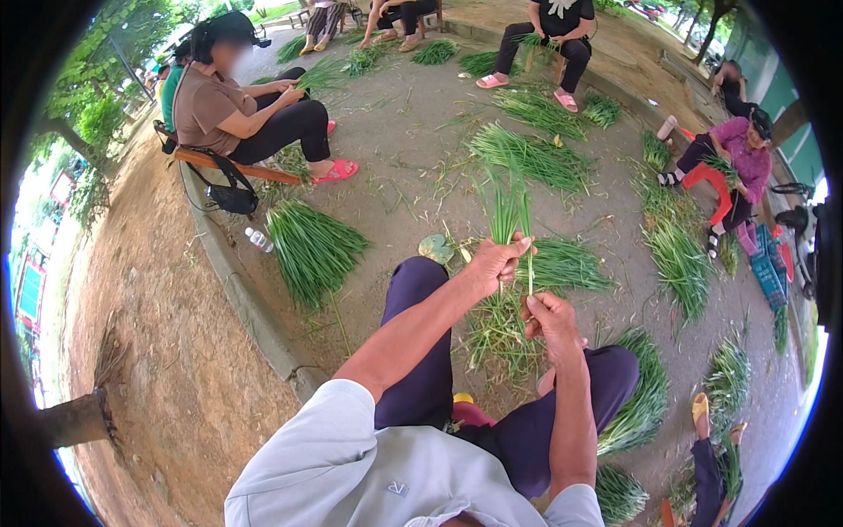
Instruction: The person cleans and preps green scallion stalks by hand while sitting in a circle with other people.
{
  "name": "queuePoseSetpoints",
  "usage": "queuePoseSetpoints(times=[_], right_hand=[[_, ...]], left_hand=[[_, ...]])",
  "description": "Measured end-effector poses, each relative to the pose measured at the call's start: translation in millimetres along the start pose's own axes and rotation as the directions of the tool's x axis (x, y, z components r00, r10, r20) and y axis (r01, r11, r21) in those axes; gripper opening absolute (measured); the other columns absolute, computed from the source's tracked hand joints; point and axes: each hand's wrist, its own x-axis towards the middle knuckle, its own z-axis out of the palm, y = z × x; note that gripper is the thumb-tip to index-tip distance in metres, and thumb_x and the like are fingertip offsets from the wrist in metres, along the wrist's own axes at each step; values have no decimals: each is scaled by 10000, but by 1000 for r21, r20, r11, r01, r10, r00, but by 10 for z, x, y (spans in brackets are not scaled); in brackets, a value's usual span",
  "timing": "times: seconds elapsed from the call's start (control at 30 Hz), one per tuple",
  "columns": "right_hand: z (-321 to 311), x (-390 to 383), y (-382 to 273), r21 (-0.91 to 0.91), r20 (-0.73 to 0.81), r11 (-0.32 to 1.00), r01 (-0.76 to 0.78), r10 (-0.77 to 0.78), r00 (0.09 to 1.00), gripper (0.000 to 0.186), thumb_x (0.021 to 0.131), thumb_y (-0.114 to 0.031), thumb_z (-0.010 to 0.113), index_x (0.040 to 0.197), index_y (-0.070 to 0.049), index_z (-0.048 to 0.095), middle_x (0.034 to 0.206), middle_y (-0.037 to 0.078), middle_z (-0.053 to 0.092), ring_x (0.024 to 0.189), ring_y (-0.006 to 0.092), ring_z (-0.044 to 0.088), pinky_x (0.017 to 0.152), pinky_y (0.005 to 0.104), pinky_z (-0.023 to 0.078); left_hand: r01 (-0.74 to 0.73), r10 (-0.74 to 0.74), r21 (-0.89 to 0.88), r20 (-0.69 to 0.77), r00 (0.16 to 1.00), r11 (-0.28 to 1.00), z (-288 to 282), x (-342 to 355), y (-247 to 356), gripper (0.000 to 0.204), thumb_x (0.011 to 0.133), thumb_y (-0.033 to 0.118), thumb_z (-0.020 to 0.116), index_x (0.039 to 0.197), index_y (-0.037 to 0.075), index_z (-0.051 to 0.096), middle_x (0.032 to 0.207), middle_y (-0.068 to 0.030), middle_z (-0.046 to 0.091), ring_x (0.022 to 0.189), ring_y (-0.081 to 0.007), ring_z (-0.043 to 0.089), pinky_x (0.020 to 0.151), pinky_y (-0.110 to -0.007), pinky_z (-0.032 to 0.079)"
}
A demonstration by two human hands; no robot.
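Greens (503,213) stand gripped in the left hand (498,262); the right hand (551,316) (just below, I see) pinches a stalk (530,277).

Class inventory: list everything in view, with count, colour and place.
Co-workers: several, mixed clothing, around pavement
Chive-like heaps: many, green, on pavement
Trimmings: one pile, yellow-green, centre
Bottle: one, clear, beside left heap
Wooden seat: one, orange-brown, left
Shoulder bag: one, black, beside seat
Curb: one, grey, left
Crate: one, blue, far right
Trees: several, green, upper left
Shirt: one, grey, wearer's torso
Trousers: one pair, purple, wearer's legs
Left hand: one, bare, gripping chive-like bunch
Right hand: one, bare, pinching stalk
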Motion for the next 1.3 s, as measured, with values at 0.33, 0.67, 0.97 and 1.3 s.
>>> queuePoseSetpoints(times=[0.33, 0.67, 0.97, 1.3], right_hand=[[-136, 74, 203, -288, -91, 953, 92, -122, 988, 112, 845, -2, 639, 947, 26, 677, 807, 74, 686, 584, 95, 591, 538, 245, 478], [-255, 154, 174, -187, -221, 943, 274, -312, 924, 145, 904, -30, 606, 1022, 37, 661, 829, 20, 656, 683, 75, 572, 646, 236, 469], [-64, 145, 156, -176, -167, 966, 187, -217, 962, 290, 978, -281, 618, 900, -6, 663, 715, 3, 615, 605, 54, 504, 558, 232, 383], [10, 94, 43, 12, -241, 993, 115, -109, 964, 388, 997, -396, 565, 849, -51, 661, 669, -5, 586, 545, 74, 504, 509, 234, 329]], left_hand=[[-46, 46, -17, -22, 999, 999, -24, 20, 31, 121, 912, 156, 701, 994, 116, 620, 961, -56, 702, 429, -17, 362, 360, -194, 264], [23, -38, 155, 99, 994, 988, 35, -38, -118, 159, 908, 181, 709, 978, 75, 613, 933, -65, 705, 418, -21, 369, 354, -202, 275], [56, -81, 247, 92, 992, 967, 95, -53, -180, 209, 870, 210, 757, 943, 81, 610, 872, -58, 702, 411, -29, 367, 355, -217, 248], [71, -100, 269, 98, 990, 961, 131, -105, -235, 181, 867, 199, 757, 927, 91, 625, 616, 57, 515, 402, -33, 346, 357, -226, 214]])
